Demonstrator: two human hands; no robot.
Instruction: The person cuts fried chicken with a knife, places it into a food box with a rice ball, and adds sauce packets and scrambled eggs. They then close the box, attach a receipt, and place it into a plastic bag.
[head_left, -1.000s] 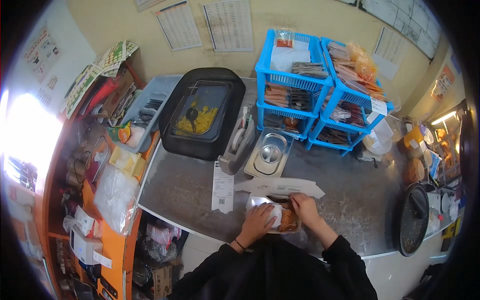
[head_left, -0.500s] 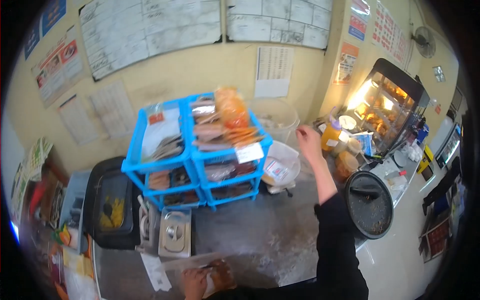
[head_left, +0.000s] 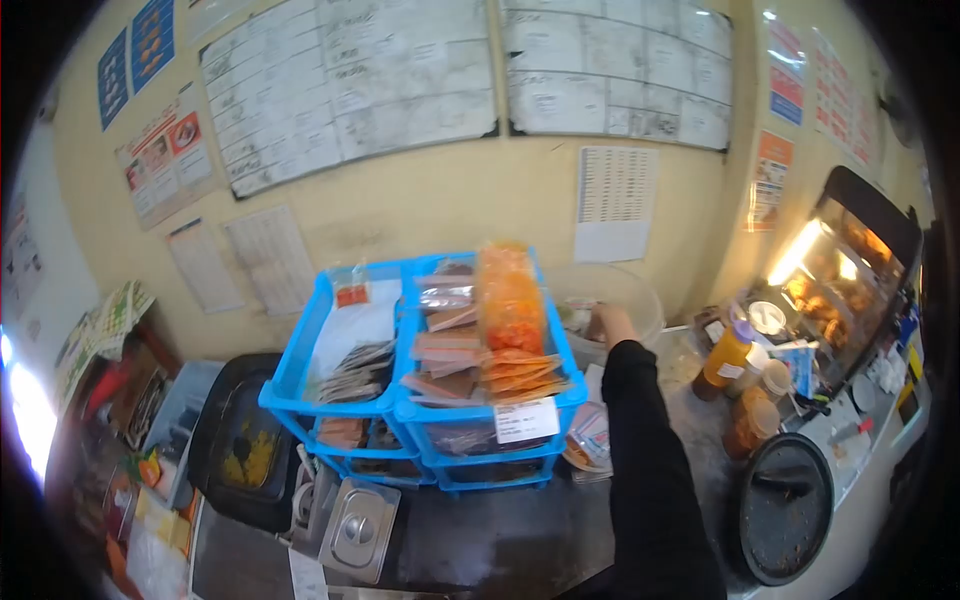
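Observation:
My right hand (head_left: pixel 612 326) reaches into a large clear plastic tub (head_left: pixel 640 300) at the back of the counter. Its fingers are down inside among small pale items too blurred to name, so I cannot see what they touch. The black-sleeved forearm passes over the counter, right of the stacked blue crates (head_left: pixel 420 405). Those crates hold flat packets (head_left: pixel 355 372) and a bag of orange food (head_left: pixel 512 300). Partly behind my arm, at the crates' right side, sits a pale container with a printed label (head_left: pixel 592 432). My left hand is out of view below the frame.
On the left are a black tray with yellow food (head_left: pixel 250 455) and a lidded steel container (head_left: pixel 360 530). To the right stand a purple-topped squeeze bottle (head_left: pixel 725 360), a round black pan (head_left: pixel 785 510) and a lit food warmer (head_left: pixel 840 290). Whiteboards hang above.
My right hand has gone from above the tub's right rim down into it. The view has tilted upward, and my left hand with the brown item beside it has left the frame.

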